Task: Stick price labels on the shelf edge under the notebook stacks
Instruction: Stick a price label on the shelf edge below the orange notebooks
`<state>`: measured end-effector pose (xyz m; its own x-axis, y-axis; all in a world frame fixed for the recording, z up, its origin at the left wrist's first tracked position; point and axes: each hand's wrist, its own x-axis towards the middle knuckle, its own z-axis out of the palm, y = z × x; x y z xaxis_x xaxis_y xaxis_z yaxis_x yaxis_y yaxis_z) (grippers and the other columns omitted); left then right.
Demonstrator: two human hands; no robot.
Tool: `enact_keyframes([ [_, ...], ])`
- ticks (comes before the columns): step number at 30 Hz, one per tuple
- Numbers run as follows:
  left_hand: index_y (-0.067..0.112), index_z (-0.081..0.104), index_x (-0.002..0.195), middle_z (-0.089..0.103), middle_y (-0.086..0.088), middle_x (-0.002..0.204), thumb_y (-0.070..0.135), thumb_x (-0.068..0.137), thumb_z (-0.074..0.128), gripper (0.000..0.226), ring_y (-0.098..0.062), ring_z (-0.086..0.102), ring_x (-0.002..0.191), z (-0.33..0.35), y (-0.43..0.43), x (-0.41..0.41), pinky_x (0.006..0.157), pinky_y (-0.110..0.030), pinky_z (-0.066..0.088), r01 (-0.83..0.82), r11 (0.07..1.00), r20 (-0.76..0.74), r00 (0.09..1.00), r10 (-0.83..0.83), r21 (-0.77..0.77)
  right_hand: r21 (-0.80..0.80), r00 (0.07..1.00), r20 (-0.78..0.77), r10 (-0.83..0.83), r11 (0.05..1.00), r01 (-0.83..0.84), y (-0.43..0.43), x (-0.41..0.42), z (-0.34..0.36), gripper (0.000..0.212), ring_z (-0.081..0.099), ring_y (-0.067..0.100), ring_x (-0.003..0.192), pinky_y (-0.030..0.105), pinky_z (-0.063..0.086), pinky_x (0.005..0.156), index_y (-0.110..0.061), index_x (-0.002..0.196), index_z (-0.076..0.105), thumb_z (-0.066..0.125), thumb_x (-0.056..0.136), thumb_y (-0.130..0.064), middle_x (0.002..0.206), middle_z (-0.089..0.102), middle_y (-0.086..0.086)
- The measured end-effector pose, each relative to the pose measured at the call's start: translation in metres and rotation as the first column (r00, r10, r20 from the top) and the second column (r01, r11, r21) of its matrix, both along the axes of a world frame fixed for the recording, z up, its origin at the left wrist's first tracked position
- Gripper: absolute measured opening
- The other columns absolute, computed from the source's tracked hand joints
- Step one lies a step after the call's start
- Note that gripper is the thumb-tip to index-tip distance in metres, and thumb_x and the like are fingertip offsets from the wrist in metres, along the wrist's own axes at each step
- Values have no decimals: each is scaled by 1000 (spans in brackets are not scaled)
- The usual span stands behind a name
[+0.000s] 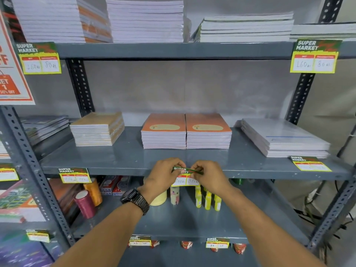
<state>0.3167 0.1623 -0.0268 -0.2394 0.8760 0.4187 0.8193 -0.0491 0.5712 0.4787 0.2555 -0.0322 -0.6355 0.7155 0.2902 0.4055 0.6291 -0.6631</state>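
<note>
A price label with a green "SUPER MARKET" top and yellow bottom lies against the front edge of the grey middle shelf. It sits just below two side-by-side stacks of orange notebooks. My left hand pinches the label's top left corner. My right hand pinches its top right part. Handwritten prices show between my hands. Other labels hang on this same edge at the left and the right.
More notebook stacks fill the upper shelf, which carries two labels of its own. Below my hands stand thread spools, tape rolls and small yellow bottles. Perforated steel uprights frame the rack. A sale poster hangs at the left.
</note>
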Motion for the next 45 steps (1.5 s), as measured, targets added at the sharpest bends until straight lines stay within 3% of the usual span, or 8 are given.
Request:
enact_keyframes([
  [2,19,70,95,71,8,93,15,87,68,10,-4,60,84,-6,1,1,72,-5,41,-6,1000,-50,999,6,-3,32,999,13,-30,999,30,-3,-1,-6,15,66,11,77,33,55,77,-25,83,72,71,78,-11,80,73,-8],
  [5,19,68,96,70,4,97,13,86,67,12,-12,63,90,-12,4,1,81,-23,49,-18,1000,-97,995,18,-1,65,996,32,-78,995,76,-4,-4,-8,15,66,14,78,36,56,75,-25,86,71,68,78,-13,81,74,-7],
  [11,18,65,106,64,-1,106,16,91,59,16,-23,62,95,-15,8,-1,82,-35,50,-19,999,-251,968,9,-39,142,986,109,-127,984,112,-6,-6,-7,13,66,24,80,38,56,72,-24,87,69,66,78,-14,84,74,0],
  [19,25,63,109,65,3,108,23,94,56,17,-23,63,94,-16,7,0,74,-33,48,-77,997,-320,945,66,-22,229,974,158,-161,966,122,-8,-10,-4,12,64,28,83,38,55,71,-18,90,67,62,81,-11,89,72,6],
  [28,23,62,112,66,2,107,24,96,53,18,-22,56,100,-17,11,-5,79,-34,45,-45,999,-417,908,38,-8,351,952,188,-243,922,166,-9,-12,1,4,60,24,78,31,46,61,-19,84,62,63,81,-17,85,68,1],
  [35,30,67,96,70,10,96,35,83,69,15,-19,54,92,-13,9,-16,85,-36,43,-122,992,-321,939,121,17,493,960,185,-208,865,92,-6,-9,-12,12,53,26,93,39,41,80,-19,92,61,61,83,-26,93,60,1],
  [39,31,68,93,70,12,93,38,77,75,19,-16,54,90,-12,7,-25,84,-35,42,-133,991,-312,941,127,4,513,950,210,-233,853,95,-5,-12,-16,34,51,22,97,39,39,82,-25,99,60,66,77,-50,99,61,-4],
  [45,33,68,97,70,13,97,41,79,74,21,-15,54,95,-13,5,-30,87,-34,40,-118,993,-330,937,111,-2,520,941,203,-272,844,132,-1,-21,-15,32,53,23,96,38,38,80,-25,97,60,70,77,-48,98,61,-4],
])
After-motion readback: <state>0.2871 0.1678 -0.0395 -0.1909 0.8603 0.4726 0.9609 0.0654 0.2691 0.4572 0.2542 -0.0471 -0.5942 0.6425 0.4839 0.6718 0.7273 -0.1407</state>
